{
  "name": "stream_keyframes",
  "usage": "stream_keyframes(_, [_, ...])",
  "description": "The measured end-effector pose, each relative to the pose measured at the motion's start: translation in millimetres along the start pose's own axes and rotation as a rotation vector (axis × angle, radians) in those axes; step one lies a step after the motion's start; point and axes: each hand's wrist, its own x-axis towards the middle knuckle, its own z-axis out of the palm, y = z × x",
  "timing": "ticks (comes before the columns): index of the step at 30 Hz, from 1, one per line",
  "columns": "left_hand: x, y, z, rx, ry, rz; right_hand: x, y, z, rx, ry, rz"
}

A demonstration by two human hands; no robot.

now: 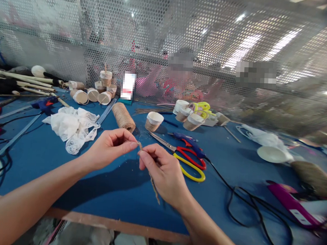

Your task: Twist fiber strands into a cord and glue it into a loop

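Note:
My left hand [110, 147] and my right hand [163, 173] meet over the blue table [117, 185], both pinching a short piece of jute twine [153, 183]. The left fingertips grip its upper end; the right hand holds it lower, and the loose end hangs down below the palm. A spool of the same twine [123, 117] lies just behind the left hand. Scissors with red and yellow handles [187, 161] lie right of my right hand, beside a blue glue gun [188, 141].
White lace fabric [72, 127] lies at the left. Small twine-wrapped cups [153, 121] stand behind, with more cups [93, 94] further back left. A black cable [246, 205] loops at the right near a magenta tool [292, 205]. A perforated metal screen [166, 46] closes the far side.

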Motion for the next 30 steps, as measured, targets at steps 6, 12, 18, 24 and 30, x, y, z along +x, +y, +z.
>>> stream_keyframes(6, [1, -7, -1.9, -0.112, -0.056, -0.013, 3, -3, -2, 0.107, -0.059, 0.038])
stream_keyframes(12, [0, -11, -3.3, -0.251, -0.131, -0.042, 4, -3, -4, 0.289, -0.193, 0.14])
stream_keyframes(18, [0, -7, 0.3, -0.308, -0.101, -0.084, 6, 0, -2, 0.308, -0.209, 0.161])
stream_keyframes(24, [0, -12, 2.1, -0.241, -0.032, -0.035, 3, 0, 5, 0.067, 0.048, 0.047])
stream_keyframes(30, [0, -9, 1.2, -0.095, -0.017, -0.007, 3, 0, 3, -0.126, 0.086, -0.06])
